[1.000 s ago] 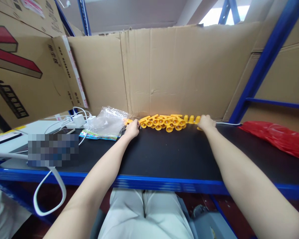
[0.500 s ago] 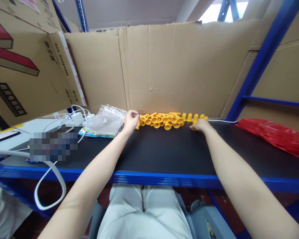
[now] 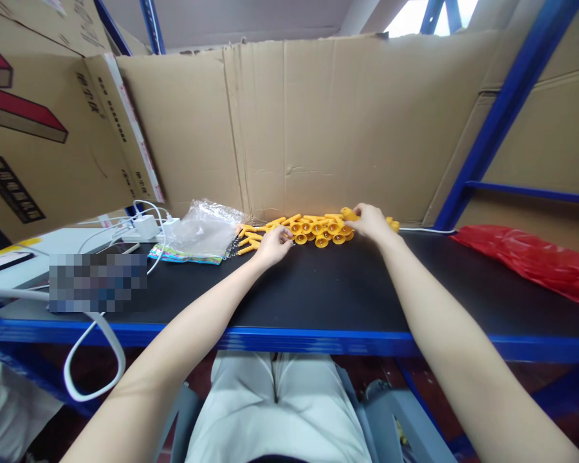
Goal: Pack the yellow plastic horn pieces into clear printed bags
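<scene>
A stacked pile of small yellow plunger-shaped pieces (image 3: 321, 240) lies against the cardboard, round cup mouths facing me. At its left end, thin yellow handles (image 3: 248, 242) with short metal chains stick out. My left hand (image 3: 273, 247) is at the pile's front left, its fingers curled beside the cups; whatever is between them is hidden. Above the pile's right end, my right hand (image 3: 369, 222) grips one yellow plunger-shaped piece (image 3: 349, 214), tilted, between thumb and fingers. Other yellow pieces (image 3: 394, 224) stand behind that hand, partly covered by it.
Left of the pile lies a clear plastic bag (image 3: 205, 225) on a colourful packet. Beyond it are white chargers with cables (image 3: 145, 226) and a phone. A red plastic bag (image 3: 525, 257) rests at the right. Cardboard (image 3: 338, 128) walls the back; a blue rail (image 3: 313, 341) edges the black shelf.
My right hand has moved left and up from the standing row to the pile, carrying a yellow piece. My left hand has moved right along the pile's front, uncovering the handles and chains.
</scene>
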Demonstrator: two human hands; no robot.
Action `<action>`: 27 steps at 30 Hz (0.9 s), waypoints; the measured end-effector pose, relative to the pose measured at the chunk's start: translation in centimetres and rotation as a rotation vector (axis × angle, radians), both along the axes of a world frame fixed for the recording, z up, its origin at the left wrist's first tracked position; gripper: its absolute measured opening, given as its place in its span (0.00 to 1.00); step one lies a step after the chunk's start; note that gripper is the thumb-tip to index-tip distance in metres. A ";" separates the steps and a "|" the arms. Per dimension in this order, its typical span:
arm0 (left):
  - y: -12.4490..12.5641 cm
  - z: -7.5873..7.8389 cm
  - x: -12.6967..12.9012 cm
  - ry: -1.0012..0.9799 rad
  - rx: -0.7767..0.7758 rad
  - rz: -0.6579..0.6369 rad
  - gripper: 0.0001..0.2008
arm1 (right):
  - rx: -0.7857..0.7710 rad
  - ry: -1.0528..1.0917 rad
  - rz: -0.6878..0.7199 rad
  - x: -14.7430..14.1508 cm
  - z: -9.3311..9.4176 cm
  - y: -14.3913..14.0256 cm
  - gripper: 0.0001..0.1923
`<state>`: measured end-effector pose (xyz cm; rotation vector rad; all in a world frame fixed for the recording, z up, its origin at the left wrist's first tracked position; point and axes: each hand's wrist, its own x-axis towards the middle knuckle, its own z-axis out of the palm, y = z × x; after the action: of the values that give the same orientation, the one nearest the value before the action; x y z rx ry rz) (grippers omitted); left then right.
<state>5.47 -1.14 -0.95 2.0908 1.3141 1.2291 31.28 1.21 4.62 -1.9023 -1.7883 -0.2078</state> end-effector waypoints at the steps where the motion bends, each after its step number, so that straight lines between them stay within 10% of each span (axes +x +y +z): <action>1: 0.0 -0.2 0.2 0.013 -0.030 -0.022 0.08 | -0.010 -0.015 0.062 -0.5 0.2 -0.3 0.16; 9: 0.5 -0.9 -0.1 0.114 -0.104 -0.101 0.17 | -0.436 -0.169 0.447 -4.7 -0.2 -2.6 0.10; 19: 0.9 0.1 -3.9 0.724 0.118 0.312 0.16 | -0.419 -0.231 0.458 -6.8 -2.7 -2.1 0.11; 27: 1.3 -0.6 -4.0 0.841 0.036 0.298 0.21 | -0.348 -0.213 0.559 -7.1 -3.4 -1.8 0.12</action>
<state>1.47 0.14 -1.51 2.6269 2.0035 0.4265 24.21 -0.56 1.24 -1.5459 -2.5573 0.1135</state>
